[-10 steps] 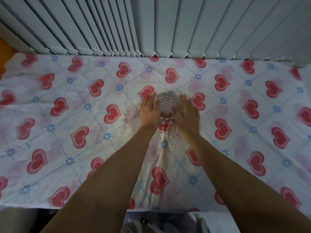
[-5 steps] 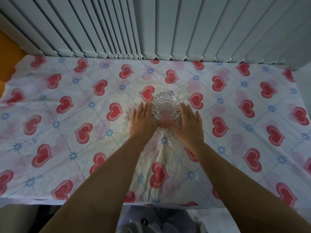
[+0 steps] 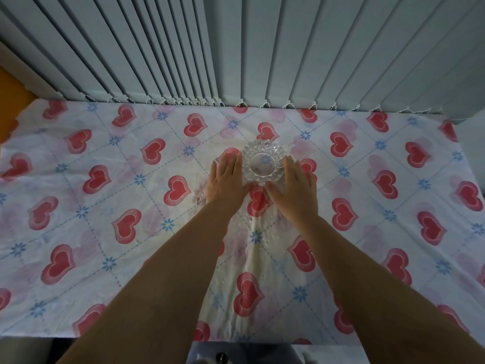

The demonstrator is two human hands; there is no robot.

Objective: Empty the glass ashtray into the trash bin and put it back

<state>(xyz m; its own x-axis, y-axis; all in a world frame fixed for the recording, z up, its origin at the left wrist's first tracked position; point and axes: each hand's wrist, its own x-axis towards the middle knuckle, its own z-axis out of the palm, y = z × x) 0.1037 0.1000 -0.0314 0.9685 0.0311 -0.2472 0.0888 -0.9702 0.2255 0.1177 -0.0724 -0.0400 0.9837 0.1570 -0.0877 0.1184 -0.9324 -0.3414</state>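
**Ashtray on the tabletop, both hands flat beside it**

Round clear cut-glass ashtray [image 3: 263, 164] with a scalloped rim sits upright on the tabletop, about midway between the left and right edges and nearer the far edge than the near one. Bowl looks clean; the cloth pattern shows through the base.

Tabletop covered by a white cloth printed with red hearts and small blue flowers [image 3: 105, 206], wrinkled down the middle toward the near edge.

Left hand [image 3: 226, 183]: fingers extended and together, palm down, resting just left of the ashtray, thumb tip at or touching its near-left rim. Nothing gripped.

Right hand [image 3: 295, 189]: same posture, fingers straight, palm down, just right of the ashtray, thumb reaching toward its near rim. Nothing gripped. Whether either thumb truly contacts the glass, cannot tell.

Bare forearms run in from the near edge. Pale grey vertical blind slats [image 3: 236, 48] hang along the far edge, their beaded bottom chain at the cloth's far border.
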